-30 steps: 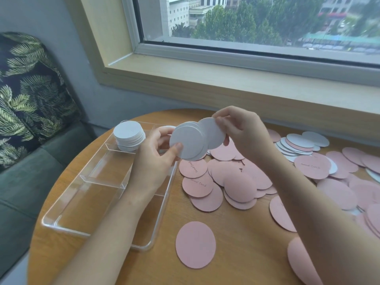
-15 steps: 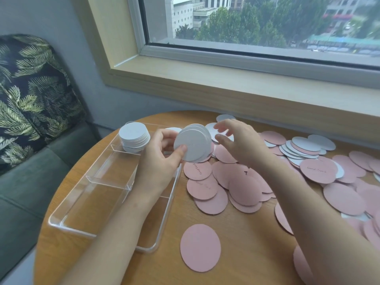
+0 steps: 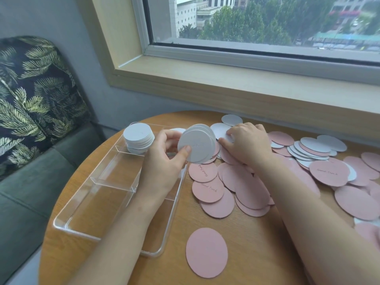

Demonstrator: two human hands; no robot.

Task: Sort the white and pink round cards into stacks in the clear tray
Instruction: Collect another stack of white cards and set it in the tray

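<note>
At a round wooden table (image 3: 257, 254) beneath a window, a person gathers white round cards by hand while sorting them from pink ones into a clear tray (image 3: 86, 204). Their left hand (image 3: 164, 159) pinches a small upright batch of white cards (image 3: 195, 146), thumb on the near face and fingers behind, held over the tray's right rim. Their right hand (image 3: 246, 145) lies low over the loose pile, fingers bent onto a white card (image 3: 221, 129) at the table's far side; whether it has actually lifted that card cannot be told. One finished white stack (image 3: 138, 137) stands in the tray's far left compartment, and the nearer compartments look bare. Pink cards (image 3: 246, 190) lie overlapped just right of the tray, one pink card (image 3: 206, 253) sits alone nearer the person, and a mixed white-and-pink fan (image 3: 312, 150) spreads farther right. To do this step well, it would seem wise to slide each white card off by its edge rather than pry it flat, add it squarely to the held batch, and tap the edges even before setting the batch down. Handwriting shows on several pink cards; one appears to read "Good luck", and the rest is too small to make out.
</note>
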